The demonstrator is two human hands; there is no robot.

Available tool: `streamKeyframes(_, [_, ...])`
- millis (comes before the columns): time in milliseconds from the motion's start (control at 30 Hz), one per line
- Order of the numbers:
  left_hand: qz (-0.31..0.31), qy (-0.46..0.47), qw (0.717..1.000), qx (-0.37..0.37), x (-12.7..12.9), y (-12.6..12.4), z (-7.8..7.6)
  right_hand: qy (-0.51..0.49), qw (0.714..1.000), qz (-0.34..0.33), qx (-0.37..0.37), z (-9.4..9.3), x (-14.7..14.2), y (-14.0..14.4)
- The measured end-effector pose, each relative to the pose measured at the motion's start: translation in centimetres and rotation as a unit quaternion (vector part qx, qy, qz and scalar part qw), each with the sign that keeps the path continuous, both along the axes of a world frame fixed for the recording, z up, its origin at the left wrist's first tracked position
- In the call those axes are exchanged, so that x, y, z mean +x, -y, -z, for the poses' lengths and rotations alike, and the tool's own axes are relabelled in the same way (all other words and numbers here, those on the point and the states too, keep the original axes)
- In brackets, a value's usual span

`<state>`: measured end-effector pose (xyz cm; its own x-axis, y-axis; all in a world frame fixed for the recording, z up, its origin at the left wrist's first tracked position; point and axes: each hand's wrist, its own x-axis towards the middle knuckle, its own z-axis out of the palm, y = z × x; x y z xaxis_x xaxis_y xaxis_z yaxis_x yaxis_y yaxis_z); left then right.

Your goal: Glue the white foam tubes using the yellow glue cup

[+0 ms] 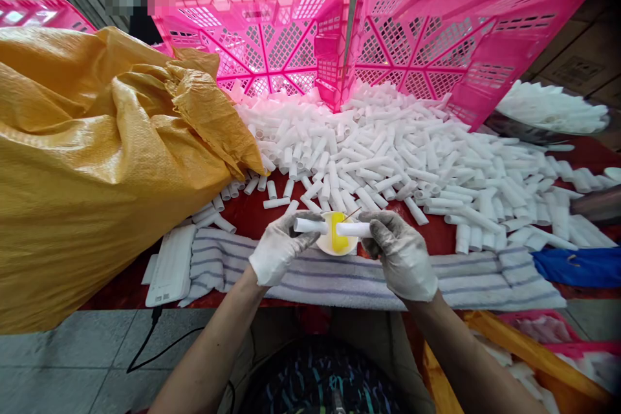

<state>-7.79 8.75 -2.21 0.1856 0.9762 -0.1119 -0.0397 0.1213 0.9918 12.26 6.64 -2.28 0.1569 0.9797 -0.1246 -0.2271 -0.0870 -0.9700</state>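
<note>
My left hand (279, 249), in a grubby white glove, grips a short white tube (310, 226) lying sideways. My right hand (402, 252), gloved the same way, grips a second white tube (353, 229). The two tube ends point at each other, a small gap apart, above a small white cup (326, 244) of yellow liquid (338, 239). A thin stick (350, 213) leans out of the cup. Both hands hover over a striped grey towel (339, 272) at the near edge of the red table (252, 215).
A large heap of white tubes (412, 155) covers the table behind the cup. Two pink crates (272, 39) (451, 39) stand tipped at the back. A bulging yellow woven sack (92, 162) fills the left. A white flat device (167, 268) lies at the left; a blue cloth (577, 266) at the right. Another person stands behind.
</note>
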Motion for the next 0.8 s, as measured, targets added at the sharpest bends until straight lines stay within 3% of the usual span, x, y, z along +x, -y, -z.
streamKeyframes(133, [0.041, -0.019, 0.999, 0.004, 1.3, 0.9, -0.3, 0.003, 1.000, -0.014, 0.008, -0.9, -0.2, 0.2])
streamKeyframes(300, [0.040, -0.054, 0.992, 0.110, 2.2, 2.0, -0.5, 0.048, 0.999, 0.012, 0.009, -1.0, 0.0, 0.7])
streamKeyframes(533, [0.034, -0.182, 0.970, 0.157, 2.0, 2.5, 1.6, 0.150, 0.987, 0.045, 0.044, -0.7, 0.8, 1.4])
streamKeyframes(667, [0.077, -0.209, 0.961, 0.166, 1.9, 2.6, 1.2, 0.186, 0.981, 0.013, 0.053, -0.5, 1.3, 1.8])
streamKeyframes(733, [0.111, -0.230, 0.956, 0.145, 2.0, 2.7, 0.3, 0.232, 0.969, -0.022, 0.077, -0.7, 1.7, 2.2])
streamKeyframes(800, [0.158, -0.239, 0.954, 0.094, 2.3, 2.8, -0.5, 0.337, 0.927, -0.077, 0.145, -0.9, 2.1, 2.7])
